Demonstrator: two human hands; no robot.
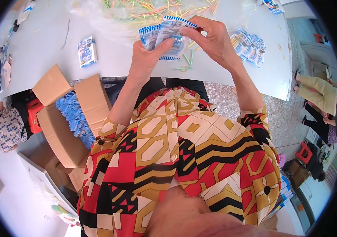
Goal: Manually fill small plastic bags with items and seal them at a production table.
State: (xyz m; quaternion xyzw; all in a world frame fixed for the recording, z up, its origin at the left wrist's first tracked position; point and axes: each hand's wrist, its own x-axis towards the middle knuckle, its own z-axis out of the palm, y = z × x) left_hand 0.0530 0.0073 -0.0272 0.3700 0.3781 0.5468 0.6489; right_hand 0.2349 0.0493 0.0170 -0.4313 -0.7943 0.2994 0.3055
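Note:
Above the near part of the white table, my left hand [146, 57] is closed round a fanned bunch of small blue-and-white packets [149, 36], thumb laid across the front one. My right hand [210, 37] pinches the top right corner of that front packet [173, 31] between thumb and fingers. Both hands are on the packets together. To the right of my right hand, several similar packets [251, 47] lie in a loose pile on the table. A neat stack of packets [87, 52] stands to the left.
Colourful thin sticks [168, 8] lie scattered at the table's far side on clear plastic. A few green sticks [188, 61] lie near my hands. An opened cardboard box [59, 130] full of blue packets [73, 116] stands below left. Other people [8, 126] sit at both sides.

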